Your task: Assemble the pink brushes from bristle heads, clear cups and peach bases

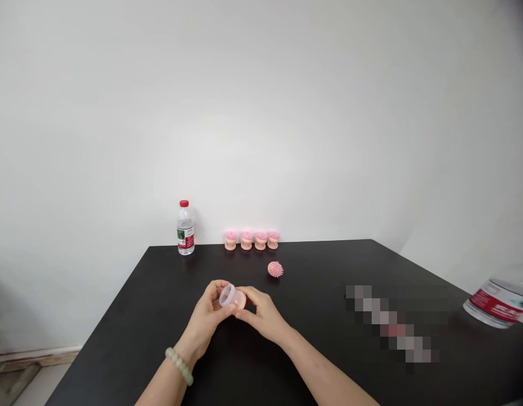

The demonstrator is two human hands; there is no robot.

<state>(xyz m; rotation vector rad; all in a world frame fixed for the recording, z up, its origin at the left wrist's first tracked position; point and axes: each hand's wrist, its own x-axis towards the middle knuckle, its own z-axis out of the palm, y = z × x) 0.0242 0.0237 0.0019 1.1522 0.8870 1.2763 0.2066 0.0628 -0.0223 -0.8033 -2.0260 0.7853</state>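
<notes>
Both hands grip one small translucent cup, pinkish toward its right end, tilted with its wide rim facing left and up. My left hand (207, 314), with a green bead bracelet at its wrist, is closed around the rim side of the cup (232, 297). At the cup's pinkish end, the thumb and fingers of my right hand (261, 313) are closed on it. Beyond the hands, a pink bristled scrubber brush (275, 269) lies on its side, apart from them. What the cup contains, if anything, I cannot make out.
Several pink scrubber brushes (246, 241) stand upright in a row along the wall. A red-capped water bottle (185, 234) is left of them. Another bottle (500, 299) leans at the right edge. A blurred-out strip (388, 321) lies on the black table (320, 270).
</notes>
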